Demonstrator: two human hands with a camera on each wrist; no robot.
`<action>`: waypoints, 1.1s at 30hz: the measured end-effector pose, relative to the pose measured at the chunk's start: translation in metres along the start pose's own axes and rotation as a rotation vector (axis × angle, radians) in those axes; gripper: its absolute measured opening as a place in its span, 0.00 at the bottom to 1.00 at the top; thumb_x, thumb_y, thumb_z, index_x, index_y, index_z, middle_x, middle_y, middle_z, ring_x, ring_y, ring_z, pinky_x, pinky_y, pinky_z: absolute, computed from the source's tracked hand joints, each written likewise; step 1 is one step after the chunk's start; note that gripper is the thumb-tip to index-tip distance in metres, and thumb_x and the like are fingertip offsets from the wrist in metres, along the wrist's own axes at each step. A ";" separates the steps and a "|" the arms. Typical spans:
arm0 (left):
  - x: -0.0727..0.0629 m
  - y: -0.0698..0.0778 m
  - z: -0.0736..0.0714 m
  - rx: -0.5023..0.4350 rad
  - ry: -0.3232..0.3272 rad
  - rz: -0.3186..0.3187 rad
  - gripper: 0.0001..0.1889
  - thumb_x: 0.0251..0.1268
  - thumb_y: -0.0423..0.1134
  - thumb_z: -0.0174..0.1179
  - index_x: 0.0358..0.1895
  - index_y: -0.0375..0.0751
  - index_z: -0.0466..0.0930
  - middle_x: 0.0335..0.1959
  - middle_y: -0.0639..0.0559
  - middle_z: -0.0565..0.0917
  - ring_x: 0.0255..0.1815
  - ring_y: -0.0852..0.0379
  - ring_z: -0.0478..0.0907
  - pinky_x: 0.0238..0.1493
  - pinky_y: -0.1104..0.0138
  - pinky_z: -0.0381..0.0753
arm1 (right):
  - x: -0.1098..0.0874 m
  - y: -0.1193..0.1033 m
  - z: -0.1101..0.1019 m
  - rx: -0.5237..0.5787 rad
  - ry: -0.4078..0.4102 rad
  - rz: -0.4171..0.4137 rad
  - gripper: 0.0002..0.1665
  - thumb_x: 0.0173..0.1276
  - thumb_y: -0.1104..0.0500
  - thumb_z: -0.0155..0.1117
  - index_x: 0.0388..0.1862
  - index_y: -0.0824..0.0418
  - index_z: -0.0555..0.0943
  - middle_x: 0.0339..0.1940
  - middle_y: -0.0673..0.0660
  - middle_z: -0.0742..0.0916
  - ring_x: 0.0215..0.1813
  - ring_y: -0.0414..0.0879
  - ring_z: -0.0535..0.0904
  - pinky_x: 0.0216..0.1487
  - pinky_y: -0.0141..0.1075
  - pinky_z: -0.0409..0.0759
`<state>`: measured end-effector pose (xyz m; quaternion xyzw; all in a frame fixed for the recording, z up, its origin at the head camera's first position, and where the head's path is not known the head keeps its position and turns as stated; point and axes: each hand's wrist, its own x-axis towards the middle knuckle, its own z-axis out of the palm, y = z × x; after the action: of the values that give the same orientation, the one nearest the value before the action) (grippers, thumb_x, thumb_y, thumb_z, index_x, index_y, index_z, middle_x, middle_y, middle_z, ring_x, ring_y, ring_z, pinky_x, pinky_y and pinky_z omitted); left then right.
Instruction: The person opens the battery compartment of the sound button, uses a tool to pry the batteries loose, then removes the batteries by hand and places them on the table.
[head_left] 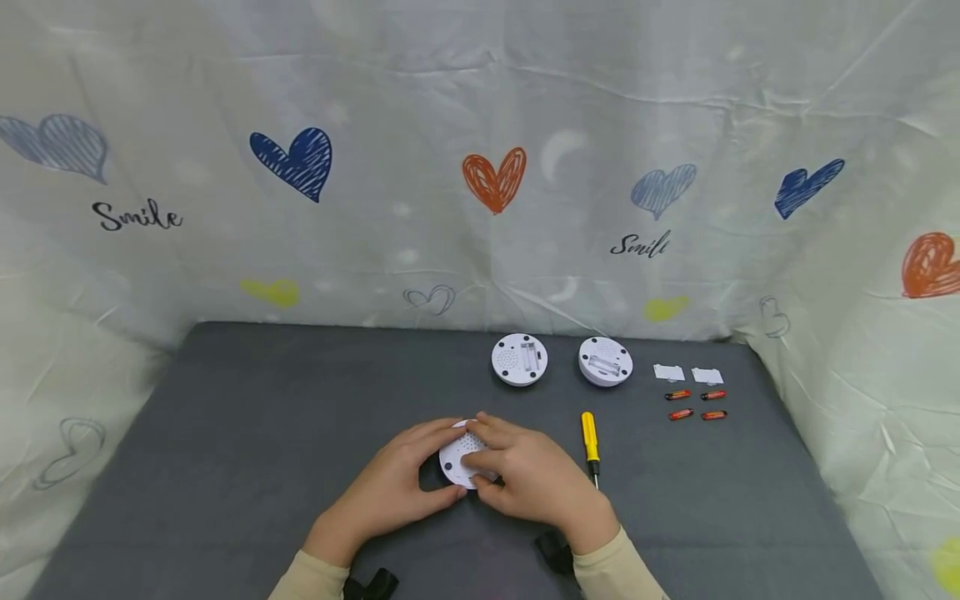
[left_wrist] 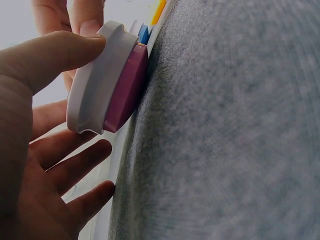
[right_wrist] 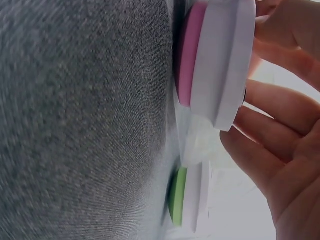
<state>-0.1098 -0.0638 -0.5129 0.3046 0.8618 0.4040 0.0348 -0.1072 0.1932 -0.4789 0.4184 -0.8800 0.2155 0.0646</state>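
At the left, the left hand point(head_left: 390, 482) spans a white round device point(head_left: 454, 458), its thumb and a forefinger curved onto opposite edges, the other fingers spread loosely below in the left wrist view. The device sits between both hands, dotted face up, low over the grey cloth point(head_left: 262, 467); whether its purple base point(left_wrist: 126, 92) touches the cloth I cannot tell. It looks like stiff, light plastic, smooth enough to slide under dry fingertips, and the tapered base would probably rock if pressed off centre. The stepped rim seems the surest hold, with thumb and fingers opposed; the thin battery-side parts likely deserve only gentle pressure. From the right, the right hand point(head_left: 534, 475) holds it too, bent fingertips on the face and the far edge. Beyond are a second white disc point(head_left: 508, 360), a yellow-handled screwdriver point(head_left: 589, 433) near the right wrist, and a third white disc point(head_left: 605, 375). Farthest right lie two small white covers point(head_left: 669, 372) and, just nearer, four red batteries point(head_left: 681, 414), small and apt to roll.
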 end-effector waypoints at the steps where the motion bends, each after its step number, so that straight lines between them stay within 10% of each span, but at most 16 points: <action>1: 0.000 -0.001 0.001 0.000 0.006 0.005 0.40 0.66 0.53 0.80 0.79 0.51 0.76 0.78 0.57 0.76 0.77 0.49 0.75 0.72 0.43 0.78 | 0.000 0.000 0.001 -0.016 0.007 -0.011 0.14 0.70 0.58 0.78 0.54 0.52 0.94 0.71 0.64 0.85 0.75 0.59 0.80 0.70 0.46 0.83; 33: -0.002 0.001 0.000 -0.019 -0.013 -0.063 0.36 0.65 0.50 0.81 0.76 0.54 0.79 0.80 0.56 0.75 0.78 0.44 0.73 0.73 0.40 0.76 | 0.002 -0.006 0.004 -0.079 -0.009 -0.088 0.15 0.69 0.59 0.80 0.53 0.49 0.94 0.67 0.64 0.87 0.71 0.55 0.83 0.68 0.47 0.84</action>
<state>-0.1080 -0.0641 -0.5130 0.2794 0.8670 0.4087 0.0561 -0.1035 0.1861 -0.4800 0.4547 -0.8688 0.1758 0.0865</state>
